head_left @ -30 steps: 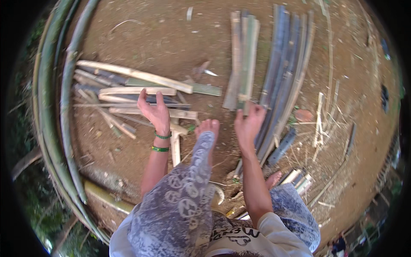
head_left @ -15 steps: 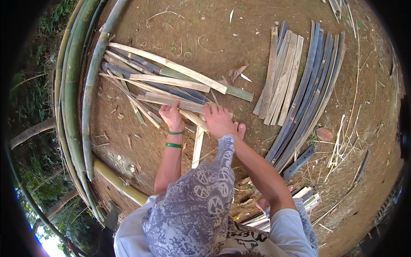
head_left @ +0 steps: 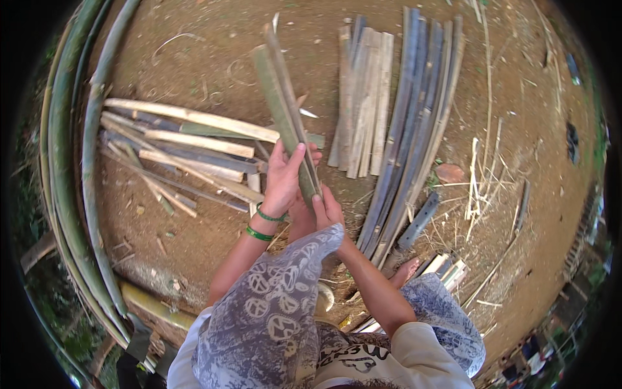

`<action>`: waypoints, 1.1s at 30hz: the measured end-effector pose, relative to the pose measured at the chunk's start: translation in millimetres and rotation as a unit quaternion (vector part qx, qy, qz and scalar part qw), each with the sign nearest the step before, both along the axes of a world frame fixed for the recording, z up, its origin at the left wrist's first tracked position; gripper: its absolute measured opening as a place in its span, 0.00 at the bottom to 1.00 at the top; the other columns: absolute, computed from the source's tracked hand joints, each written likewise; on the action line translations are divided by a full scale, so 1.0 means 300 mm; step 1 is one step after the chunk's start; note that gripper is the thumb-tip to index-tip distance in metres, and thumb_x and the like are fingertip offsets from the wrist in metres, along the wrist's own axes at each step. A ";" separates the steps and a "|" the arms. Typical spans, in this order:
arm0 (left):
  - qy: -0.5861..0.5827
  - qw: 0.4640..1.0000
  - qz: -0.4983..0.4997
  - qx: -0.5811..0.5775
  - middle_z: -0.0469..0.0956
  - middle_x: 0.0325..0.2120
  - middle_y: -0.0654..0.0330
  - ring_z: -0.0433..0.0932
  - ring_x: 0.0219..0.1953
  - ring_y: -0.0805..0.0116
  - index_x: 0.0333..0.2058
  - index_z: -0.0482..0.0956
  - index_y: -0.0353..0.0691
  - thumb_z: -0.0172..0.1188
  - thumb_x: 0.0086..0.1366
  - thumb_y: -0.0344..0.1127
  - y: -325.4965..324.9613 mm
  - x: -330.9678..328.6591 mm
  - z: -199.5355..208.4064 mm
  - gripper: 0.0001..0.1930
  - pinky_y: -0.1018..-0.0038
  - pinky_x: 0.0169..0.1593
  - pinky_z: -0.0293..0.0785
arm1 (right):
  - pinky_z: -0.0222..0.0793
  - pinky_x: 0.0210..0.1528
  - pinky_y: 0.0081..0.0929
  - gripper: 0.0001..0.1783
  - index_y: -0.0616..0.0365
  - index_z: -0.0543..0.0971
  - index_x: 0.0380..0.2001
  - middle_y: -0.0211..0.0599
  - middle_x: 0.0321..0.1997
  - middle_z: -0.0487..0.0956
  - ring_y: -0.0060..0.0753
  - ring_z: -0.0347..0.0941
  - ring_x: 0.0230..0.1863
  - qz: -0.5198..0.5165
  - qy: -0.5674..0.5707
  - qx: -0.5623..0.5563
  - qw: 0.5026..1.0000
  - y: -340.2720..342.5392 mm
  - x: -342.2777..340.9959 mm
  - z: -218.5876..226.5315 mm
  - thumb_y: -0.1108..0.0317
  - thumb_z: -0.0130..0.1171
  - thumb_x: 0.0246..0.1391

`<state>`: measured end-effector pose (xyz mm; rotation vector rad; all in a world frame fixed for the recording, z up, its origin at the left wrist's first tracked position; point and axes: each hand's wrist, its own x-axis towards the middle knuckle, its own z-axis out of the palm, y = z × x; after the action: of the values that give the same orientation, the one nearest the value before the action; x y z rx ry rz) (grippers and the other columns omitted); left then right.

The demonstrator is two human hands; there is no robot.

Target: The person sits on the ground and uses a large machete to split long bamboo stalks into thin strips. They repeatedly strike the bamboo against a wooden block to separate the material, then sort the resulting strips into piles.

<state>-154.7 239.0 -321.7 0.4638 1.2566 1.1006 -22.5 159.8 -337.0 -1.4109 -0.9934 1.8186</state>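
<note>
Several split bamboo strips (head_left: 285, 97), green and brown, are held together in front of me and tilt away toward the far side. My left hand (head_left: 286, 174) wraps round them at mid-length, with green bands on its wrist. Lower down, my right hand (head_left: 327, 209) is closed on their near end, thumb along the strips. To the left of my hands lies a loose pile of bamboo strips (head_left: 194, 146), pale and dark ones crossing one another on the ground.
On the right lie a row of pale slats (head_left: 368, 104) and long dark bamboo strips (head_left: 414, 123). A dark short piece (head_left: 418, 220) and fibre scraps (head_left: 478, 181) are nearby. Thick green bamboo poles (head_left: 74, 168) run along the left. Another bundle (head_left: 444, 269) sits by my foot.
Both hands have lifted strips from the pile on the left and swung them upright in front of me. The whole view has shifted, so the ground things appear further left.
</note>
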 end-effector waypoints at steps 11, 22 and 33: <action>0.100 0.985 -0.120 0.075 0.77 0.34 0.65 0.71 0.35 0.77 0.49 0.78 0.31 0.56 0.71 0.33 0.366 0.234 -0.308 0.13 0.77 0.42 0.69 | 0.61 0.67 0.38 0.25 0.69 0.66 0.65 0.60 0.61 0.73 0.54 0.69 0.64 -0.153 -0.284 0.115 0.940 0.135 0.229 -0.207 0.72 0.49 0.66; 0.459 0.841 -0.240 0.156 0.77 0.44 0.50 0.78 0.46 0.54 0.57 0.76 0.37 0.61 0.58 0.25 0.473 0.216 -0.321 0.26 0.64 0.51 0.75 | 0.69 0.52 0.35 0.26 0.66 0.73 0.61 0.49 0.48 0.74 0.48 0.72 0.45 -0.128 -0.308 0.110 0.936 0.183 0.284 -0.247 0.80 0.54 0.56; 0.649 0.697 -0.240 0.190 0.74 0.49 0.50 0.67 0.57 0.49 0.52 0.81 0.40 0.70 0.56 0.53 0.314 0.060 -0.291 0.30 0.53 0.59 0.63 | 0.64 0.58 0.49 0.30 0.68 0.75 0.58 0.58 0.54 0.69 0.59 0.66 0.55 -0.102 -0.516 0.184 0.830 0.254 0.220 -0.206 0.60 0.66 0.56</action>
<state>-136.7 333.2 -409.1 2.0225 1.8857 0.4384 43.6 236.1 -398.9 -2.1436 -1.5001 0.5368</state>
